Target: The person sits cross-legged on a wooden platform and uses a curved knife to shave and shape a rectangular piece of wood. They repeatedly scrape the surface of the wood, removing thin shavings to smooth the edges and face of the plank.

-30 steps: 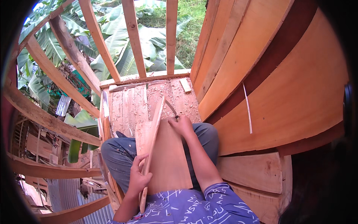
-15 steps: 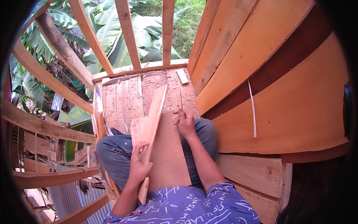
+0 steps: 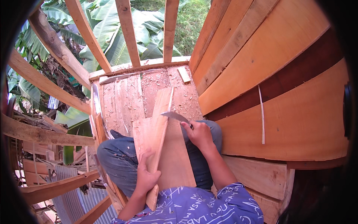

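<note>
A narrow wooden board (image 3: 159, 128) slants up and away from my lap, its near end by my shirt. My left hand (image 3: 146, 174) is closed around its lower part, thumb on the right side. In my right hand (image 3: 200, 134) is a knife (image 3: 176, 115) with a curved blade, its handle mostly hidden by the fingers. The blade points left and its tip lies at the board's right edge, toward the far end; whether it cuts in I cannot tell. Beneath, a wider flat board (image 3: 176, 160) rests across my legs.
Curled shavings litter the plank floor (image 3: 123, 97), where a small wood offcut (image 3: 184, 74) lies. Upright slats (image 3: 127, 33) stand ahead and to the left, with banana leaves (image 3: 108, 30) beyond. A plank wall (image 3: 287, 127) rises close on the right; cut planks (image 3: 257, 173) sit below it.
My right hand has turned and moved slightly right and down, and the knife blade now shows across the board's edge. The narrow board has shifted a little to the right with my left hand.
</note>
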Tool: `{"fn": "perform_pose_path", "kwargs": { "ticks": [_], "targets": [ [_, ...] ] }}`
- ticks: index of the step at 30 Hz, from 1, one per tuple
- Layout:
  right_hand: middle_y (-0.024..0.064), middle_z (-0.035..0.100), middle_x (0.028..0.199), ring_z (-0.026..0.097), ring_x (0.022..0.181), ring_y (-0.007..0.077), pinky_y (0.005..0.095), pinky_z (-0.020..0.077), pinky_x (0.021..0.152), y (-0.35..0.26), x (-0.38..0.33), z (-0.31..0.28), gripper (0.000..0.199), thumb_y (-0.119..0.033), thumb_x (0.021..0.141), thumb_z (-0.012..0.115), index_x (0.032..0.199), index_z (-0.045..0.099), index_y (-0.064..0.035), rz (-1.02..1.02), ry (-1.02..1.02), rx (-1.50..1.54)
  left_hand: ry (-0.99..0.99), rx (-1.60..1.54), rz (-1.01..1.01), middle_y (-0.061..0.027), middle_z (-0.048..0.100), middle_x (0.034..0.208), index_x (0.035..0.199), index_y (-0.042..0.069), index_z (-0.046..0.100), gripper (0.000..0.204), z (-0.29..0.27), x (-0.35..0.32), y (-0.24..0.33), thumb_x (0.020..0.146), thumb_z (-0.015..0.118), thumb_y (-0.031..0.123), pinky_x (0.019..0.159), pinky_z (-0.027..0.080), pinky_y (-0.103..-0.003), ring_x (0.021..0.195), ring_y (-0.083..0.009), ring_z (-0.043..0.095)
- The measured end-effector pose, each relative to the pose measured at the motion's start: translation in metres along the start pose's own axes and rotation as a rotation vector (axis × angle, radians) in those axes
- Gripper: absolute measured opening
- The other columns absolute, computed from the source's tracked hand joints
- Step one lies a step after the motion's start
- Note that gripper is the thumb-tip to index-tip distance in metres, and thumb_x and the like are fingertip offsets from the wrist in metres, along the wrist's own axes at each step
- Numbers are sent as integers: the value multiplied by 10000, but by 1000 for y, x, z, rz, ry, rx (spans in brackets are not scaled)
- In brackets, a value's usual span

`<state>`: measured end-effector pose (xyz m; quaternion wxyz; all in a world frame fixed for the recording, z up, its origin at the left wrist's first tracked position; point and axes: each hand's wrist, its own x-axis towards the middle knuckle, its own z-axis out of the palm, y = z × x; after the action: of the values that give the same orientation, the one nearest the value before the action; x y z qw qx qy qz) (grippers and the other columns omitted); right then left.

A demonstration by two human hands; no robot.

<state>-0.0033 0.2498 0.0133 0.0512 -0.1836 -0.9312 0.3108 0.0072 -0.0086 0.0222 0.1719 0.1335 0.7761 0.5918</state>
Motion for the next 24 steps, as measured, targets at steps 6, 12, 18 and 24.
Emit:
{"fn": "perform_pose_path", "kwargs": {
  "ticks": [6,12,18,24],
  "targets": [
    [190,607,598,631,607,380,469,502,562,-5,3,-9,531,-517,878,606,647,618,-39,-113,-62,-96,2,-19,-34,-210,478,1331,1192,27,547,612,-1,0,4,582,578,-10,1099,314,-404,1276,-363,444],
    [188,604,586,634,603,378,470,502,559,-15,-14,-6,519,-521,874,609,680,659,-42,-122,-49,-129,-50,-99,-64,-203,409,1405,1227,13,520,685,-2,3,5,545,505,-42,1158,193,-380,1388,-307,339],
    [183,610,581,647,593,364,455,513,550,-13,-18,-1,582,-580,873,579,688,658,-34,-145,-73,-105,-12,-28,8,-231,471,1328,1176,24,541,589,0,0,3,590,577,-18,1097,314,-415,1282,-389,441],
    [179,612,578,650,589,359,449,512,545,-10,-11,1,621,-613,872,559,675,653,-32,-24,-35,-71,-24,4,-40,-204,452,1369,1198,24,542,632,1,1,9,567,535,-23,1138,247,-402,1353,-331,388]
  ]
}}
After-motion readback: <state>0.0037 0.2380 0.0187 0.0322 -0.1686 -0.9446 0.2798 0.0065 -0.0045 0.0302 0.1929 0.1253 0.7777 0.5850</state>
